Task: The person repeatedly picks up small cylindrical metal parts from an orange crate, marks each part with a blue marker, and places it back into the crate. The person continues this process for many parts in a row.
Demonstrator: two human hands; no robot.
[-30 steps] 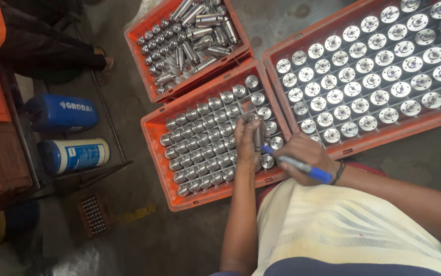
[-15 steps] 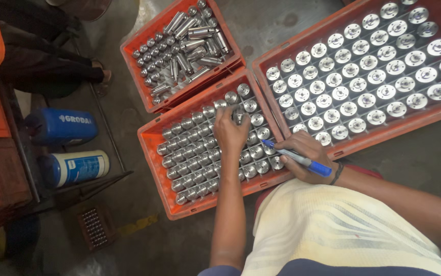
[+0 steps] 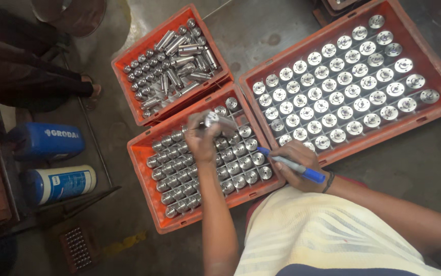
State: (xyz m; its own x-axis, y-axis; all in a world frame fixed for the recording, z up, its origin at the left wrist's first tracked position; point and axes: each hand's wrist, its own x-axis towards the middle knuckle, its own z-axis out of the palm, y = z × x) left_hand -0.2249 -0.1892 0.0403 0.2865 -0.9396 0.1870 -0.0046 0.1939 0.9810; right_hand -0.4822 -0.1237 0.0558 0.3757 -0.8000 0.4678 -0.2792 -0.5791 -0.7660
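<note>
Left hand (image 3: 202,139) closed around steel cylinder (image 3: 215,120), lifted above middle orange crate (image 3: 143,168). Right hand (image 3: 296,166) grips blue marker (image 3: 292,165). Crate rows mostly full; far crate (image 3: 128,84) holds loose parts.

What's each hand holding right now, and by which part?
Left hand grips a metal cylinder by one end, above the middle crate. Right hand holds a blue marker around its middle.

Orange crates (image 3: 143,163) holding silver metal cylinders (image 3: 230,163); right hand (image 3: 294,163) gripping blue marker (image 3: 294,167); blue and white canisters (image 3: 59,183) lying nearby.
</note>
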